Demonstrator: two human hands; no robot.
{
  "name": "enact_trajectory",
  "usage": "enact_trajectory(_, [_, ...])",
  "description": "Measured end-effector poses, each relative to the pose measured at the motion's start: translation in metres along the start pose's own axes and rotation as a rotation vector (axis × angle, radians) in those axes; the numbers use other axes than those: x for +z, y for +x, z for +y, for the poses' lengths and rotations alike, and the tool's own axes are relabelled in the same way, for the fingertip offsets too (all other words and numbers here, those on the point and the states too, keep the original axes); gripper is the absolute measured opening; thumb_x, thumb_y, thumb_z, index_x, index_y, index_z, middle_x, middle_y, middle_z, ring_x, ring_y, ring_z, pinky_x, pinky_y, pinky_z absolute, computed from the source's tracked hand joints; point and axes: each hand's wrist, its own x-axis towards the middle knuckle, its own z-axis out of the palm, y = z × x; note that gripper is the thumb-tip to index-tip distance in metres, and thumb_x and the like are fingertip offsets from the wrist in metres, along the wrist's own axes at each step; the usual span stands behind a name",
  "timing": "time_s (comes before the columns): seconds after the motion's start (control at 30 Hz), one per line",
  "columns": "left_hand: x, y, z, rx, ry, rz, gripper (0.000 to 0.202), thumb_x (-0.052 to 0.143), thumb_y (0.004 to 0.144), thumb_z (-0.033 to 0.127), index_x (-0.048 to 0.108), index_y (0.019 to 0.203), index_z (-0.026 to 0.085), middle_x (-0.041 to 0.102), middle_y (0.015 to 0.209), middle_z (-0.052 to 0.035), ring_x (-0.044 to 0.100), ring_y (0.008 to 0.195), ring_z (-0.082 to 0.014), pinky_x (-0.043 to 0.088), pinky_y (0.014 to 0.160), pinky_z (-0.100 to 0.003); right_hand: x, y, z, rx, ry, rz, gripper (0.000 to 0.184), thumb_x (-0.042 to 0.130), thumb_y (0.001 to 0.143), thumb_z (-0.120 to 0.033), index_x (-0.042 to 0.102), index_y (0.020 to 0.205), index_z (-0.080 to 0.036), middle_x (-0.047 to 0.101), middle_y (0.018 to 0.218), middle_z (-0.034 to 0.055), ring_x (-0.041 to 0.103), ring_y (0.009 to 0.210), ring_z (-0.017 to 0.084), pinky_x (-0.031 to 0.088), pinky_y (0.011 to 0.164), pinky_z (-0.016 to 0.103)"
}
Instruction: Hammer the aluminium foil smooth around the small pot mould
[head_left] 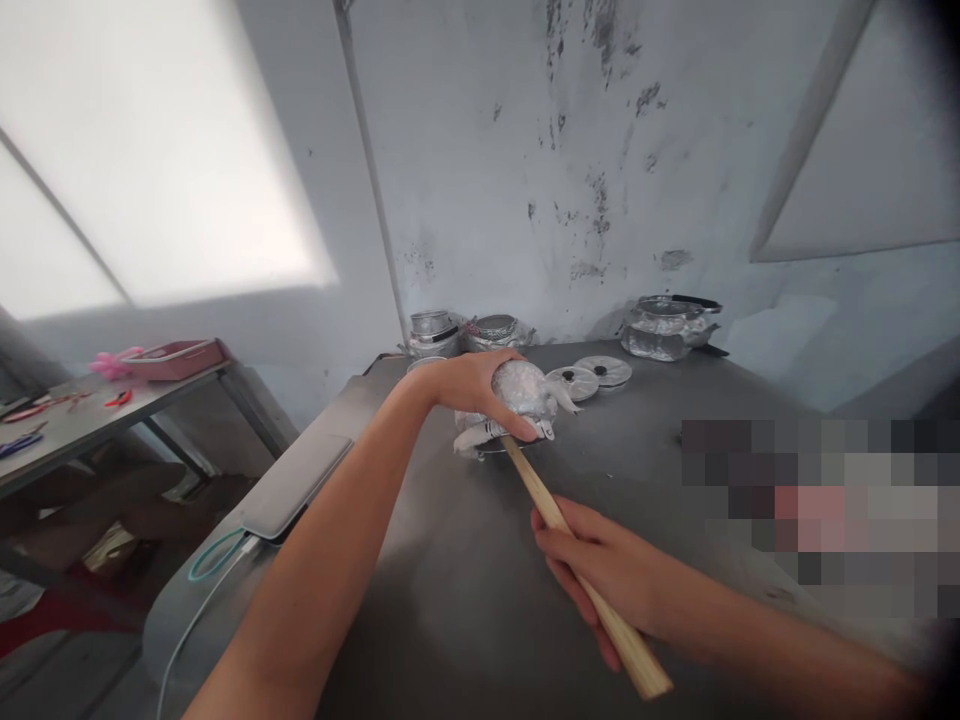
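A silvery, hammered-looking metal kettle (525, 385) lies tipped over on the grey table, its spout pointing right and its handle low at the front. My left hand (480, 385) is closed around it from the left, thumb pressed along the near side. In my right hand (589, 560) is a pale wooden handle (626, 650), with fingers wrapped round its middle. The handle's far end meets the kettle's underside near my left thumb; whatever lies beyond it is hidden.
Two round metal lids (611, 372) lie behind the kettle. More metal kettles (660, 335) stand along the wall. At left are a silver laptop (296, 490) with a cable and a side table holding a pink tray (176, 360) and pliers. A blurred patch covers the right.
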Motion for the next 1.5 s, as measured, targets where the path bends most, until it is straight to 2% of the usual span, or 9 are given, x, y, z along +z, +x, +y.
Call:
enact_trajectory(0.23, [0.0000, 0.0014, -0.0022, 0.008, 0.023, 0.013, 0.117, 0.070, 0.061, 0.076, 0.015, 0.156, 0.036, 0.017, 0.164, -0.0018, 0.028, 0.144, -0.0384, 0.039, 0.108, -0.049, 0.0043, -0.0002, -0.0014, -0.135, -0.009, 0.071, 0.009, 0.032, 0.101, -0.032, 0.039, 0.098, -0.025, 0.047, 0.049, -0.0110, 0.043, 0.033, 0.009, 0.045, 0.033, 0.020])
enact_trajectory(0.4, [-0.0008, 0.0008, -0.0022, 0.007, 0.020, -0.013, 0.117, 0.068, 0.061, 0.078, 0.012, 0.156, 0.038, 0.013, 0.165, -0.0011, 0.026, 0.144, -0.0383, 0.039, 0.107, -0.049, 0.0001, 0.0001, 0.0001, 0.011, -0.026, 0.008, 0.012, 0.034, 0.099, -0.035, 0.041, 0.099, -0.026, 0.049, 0.049, -0.0094, 0.047, 0.032, 0.011, 0.035, 0.027, 0.017])
enact_trajectory(0.63, [-0.0006, 0.0005, -0.0010, -0.006, 0.023, -0.002, 0.118, 0.070, 0.061, 0.077, 0.014, 0.156, 0.035, 0.016, 0.164, -0.0013, 0.027, 0.144, -0.0378, 0.039, 0.108, -0.047, 0.0047, -0.0001, -0.0009, -0.060, 0.020, 0.055, 0.009, 0.033, 0.100, -0.029, 0.040, 0.096, -0.025, 0.047, 0.047, -0.0106, 0.044, 0.032, 0.010, 0.045, 0.033, 0.021])
enact_trajectory(0.7, [-0.0006, 0.0006, -0.0012, -0.005, 0.020, 0.000, 0.118, 0.070, 0.061, 0.076, 0.013, 0.157, 0.036, 0.015, 0.164, -0.0015, 0.027, 0.144, -0.0377, 0.038, 0.108, -0.048, 0.0057, -0.0007, -0.0009, -0.082, 0.018, 0.072, 0.008, 0.033, 0.100, -0.030, 0.039, 0.096, -0.026, 0.046, 0.047, -0.0109, 0.042, 0.032, 0.009, 0.045, 0.033, 0.020])
enact_trajectory(0.87, [-0.0010, 0.0005, -0.0026, 0.015, 0.004, -0.014, 0.116, 0.068, 0.062, 0.075, 0.012, 0.156, 0.039, 0.019, 0.164, -0.0004, 0.028, 0.143, -0.0391, 0.040, 0.105, -0.047, 0.0011, 0.0022, 0.0042, -0.015, 0.022, -0.009, 0.012, 0.035, 0.098, -0.036, 0.042, 0.098, -0.025, 0.050, 0.049, -0.0092, 0.047, 0.031, 0.011, 0.036, 0.028, 0.017])
enact_trajectory(1.0, [-0.0008, 0.0007, -0.0035, 0.014, 0.006, -0.011, 0.115, 0.069, 0.062, 0.075, 0.014, 0.156, 0.038, 0.020, 0.163, 0.0000, 0.028, 0.143, -0.0379, 0.041, 0.105, -0.045, 0.0021, 0.0037, 0.0045, -0.030, 0.053, 0.017, 0.010, 0.039, 0.097, -0.036, 0.042, 0.095, -0.026, 0.048, 0.048, -0.0102, 0.045, 0.031, 0.010, 0.045, 0.031, 0.021])
enact_trajectory(1.17, [0.0000, 0.0016, -0.0041, 0.018, 0.025, 0.002, 0.116, 0.068, 0.062, 0.076, 0.012, 0.157, 0.038, 0.018, 0.164, -0.0002, 0.027, 0.144, -0.0370, 0.038, 0.108, -0.048, 0.0063, 0.0006, 0.0009, -0.108, 0.038, 0.055, 0.008, 0.037, 0.099, -0.033, 0.039, 0.096, -0.026, 0.046, 0.047, -0.0111, 0.042, 0.033, 0.009, 0.047, 0.033, 0.021])
enact_trajectory(1.33, [-0.0005, 0.0011, -0.0024, 0.020, 0.004, 0.004, 0.116, 0.070, 0.061, 0.075, 0.016, 0.156, 0.037, 0.022, 0.163, -0.0015, 0.032, 0.142, -0.0368, 0.042, 0.105, -0.046, 0.0023, 0.0010, 0.0013, -0.006, -0.016, 0.003, 0.007, 0.034, 0.098, -0.030, 0.039, 0.095, -0.026, 0.050, 0.048, -0.0095, 0.046, 0.032, 0.011, 0.034, 0.028, 0.017])
enact_trajectory(1.5, [-0.0008, 0.0010, -0.0022, 0.023, 0.008, 0.006, 0.114, 0.070, 0.062, 0.075, 0.018, 0.155, 0.037, 0.018, 0.164, -0.0011, 0.030, 0.143, -0.0374, 0.041, 0.106, -0.047, 0.0024, 0.0032, 0.0033, -0.076, -0.012, 0.048, 0.009, 0.036, 0.098, -0.033, 0.040, 0.095, -0.025, 0.049, 0.048, -0.0100, 0.046, 0.032, 0.011, 0.044, 0.033, 0.021])
